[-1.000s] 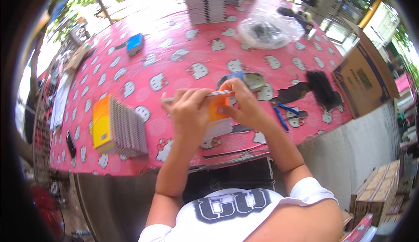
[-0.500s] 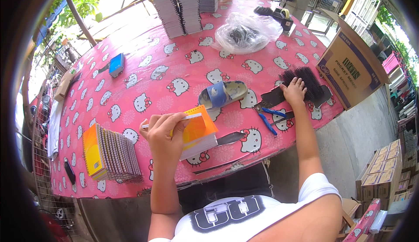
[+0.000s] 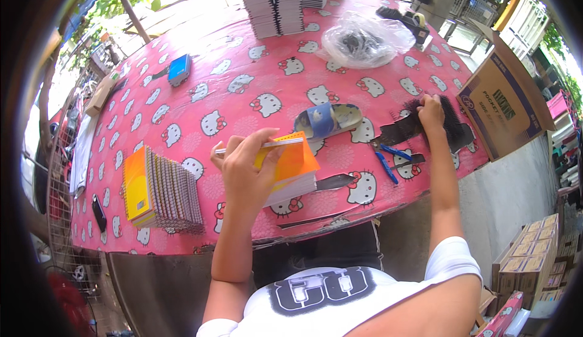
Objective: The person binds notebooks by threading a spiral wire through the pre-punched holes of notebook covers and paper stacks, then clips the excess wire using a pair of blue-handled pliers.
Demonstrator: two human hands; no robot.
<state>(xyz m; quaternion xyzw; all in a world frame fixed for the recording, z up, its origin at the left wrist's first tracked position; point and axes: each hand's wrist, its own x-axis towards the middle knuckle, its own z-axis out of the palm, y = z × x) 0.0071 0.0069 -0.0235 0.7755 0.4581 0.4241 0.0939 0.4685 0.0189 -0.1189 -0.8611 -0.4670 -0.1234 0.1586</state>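
Hands work well apart over a pink tablecloth printed with cartoon cats. Near the middle of the frame the left hand is closed on an orange-covered pad of paper, fingers curled over its upper left edge and holding that side tilted up off the table, while the white page block below rests near the table's front edge. Far to the right of the frame, the right hand reaches out with the arm stretched and lies on a pile of black binding combs; whether its fingers actually grip one cannot be told from here. Between the two hands lie a blue-and-grey sandal and, just below the combs, blue-handled pliers. To the lower left of the left hand stands a row of spiral-bound notebooks with an orange cover at the left end. Stacks of white booklets sit at the top centre, a clear plastic bag of dark pieces to the upper right, and a small blue box in the upper left. An open cardboard carton stands off the table's right edge.
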